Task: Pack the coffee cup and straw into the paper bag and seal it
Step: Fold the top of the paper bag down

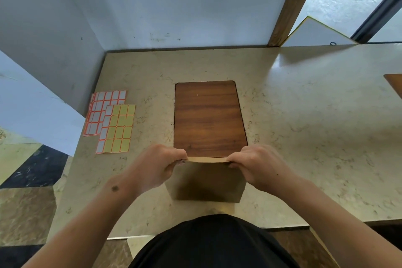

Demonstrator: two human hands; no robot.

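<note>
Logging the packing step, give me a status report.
Left hand and right hand pinch paper bag top shut. Label sheets untouched. Nothing in the way.

Daylight from the upper right glares off the countertop [304, 98]; wide-angle edges bend.

The paper bag [206, 180] is plain tan-brown. The board [208, 117] shows dark reddish wood grain. The table [304, 126] is beige, veined marble. 2 label sheets [111, 119] carry orange-bordered white and yellow stickers.
</note>
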